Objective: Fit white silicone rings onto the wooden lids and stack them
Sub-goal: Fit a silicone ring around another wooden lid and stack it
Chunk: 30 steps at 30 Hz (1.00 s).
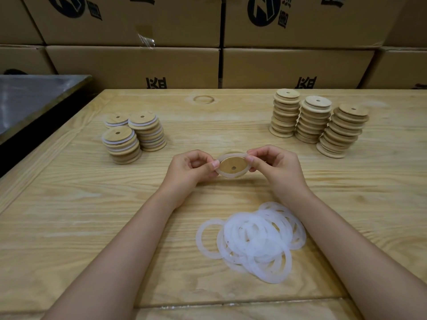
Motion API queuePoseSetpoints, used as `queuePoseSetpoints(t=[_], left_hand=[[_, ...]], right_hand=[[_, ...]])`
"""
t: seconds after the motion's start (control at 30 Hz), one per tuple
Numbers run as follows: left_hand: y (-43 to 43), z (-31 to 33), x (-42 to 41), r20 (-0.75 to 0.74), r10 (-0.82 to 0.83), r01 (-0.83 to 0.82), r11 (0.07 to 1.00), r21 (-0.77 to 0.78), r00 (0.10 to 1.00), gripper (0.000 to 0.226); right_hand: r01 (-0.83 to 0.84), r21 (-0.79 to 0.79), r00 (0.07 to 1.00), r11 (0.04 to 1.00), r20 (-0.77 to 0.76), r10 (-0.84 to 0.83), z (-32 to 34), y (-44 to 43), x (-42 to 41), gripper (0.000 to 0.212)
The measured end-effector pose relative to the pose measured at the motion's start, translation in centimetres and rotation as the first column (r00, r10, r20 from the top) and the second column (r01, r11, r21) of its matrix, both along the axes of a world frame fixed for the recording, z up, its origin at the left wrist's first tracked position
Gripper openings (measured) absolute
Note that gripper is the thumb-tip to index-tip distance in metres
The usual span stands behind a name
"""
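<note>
A round wooden lid with a small centre hole is held above the table, a white silicone ring stretched around its rim. My left hand pinches the lid's left edge and my right hand pinches its right edge. A loose pile of white silicone rings lies near me between my forearms. Three stacks of bare wooden lids stand at the far right. Three shorter stacks of lids with white rings stand at the far left.
The wooden table runs under everything. A grey metal tray or surface adjoins its far left side. Stacked cardboard boxes form a wall behind the table.
</note>
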<state>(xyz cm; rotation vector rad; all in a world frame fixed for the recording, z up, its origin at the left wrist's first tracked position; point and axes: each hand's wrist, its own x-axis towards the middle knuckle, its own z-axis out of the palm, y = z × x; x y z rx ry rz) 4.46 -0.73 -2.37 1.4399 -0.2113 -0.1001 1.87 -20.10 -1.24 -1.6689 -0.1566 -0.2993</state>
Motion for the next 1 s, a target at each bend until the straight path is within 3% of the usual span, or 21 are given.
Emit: queuePoseSetpoints(t=[0.53,1.0], left_hand=[[-0.31,0.15,-0.41,0.175,0.001,-0.043,0.972,0.231,0.985,0.02],[-0.14,-0.47,0.1,0.174,0.065,-0.107,0.965,0.241,0.983,0.022]], right_hand=[[0.014,0.007,1.0,1.0,-0.017,-0.014,-0.7,0.1,0.31,0.012],[-0.002,0.094,0.998,0.996,-0.059,0.008,-0.61,-0.2,0.49,0.014]])
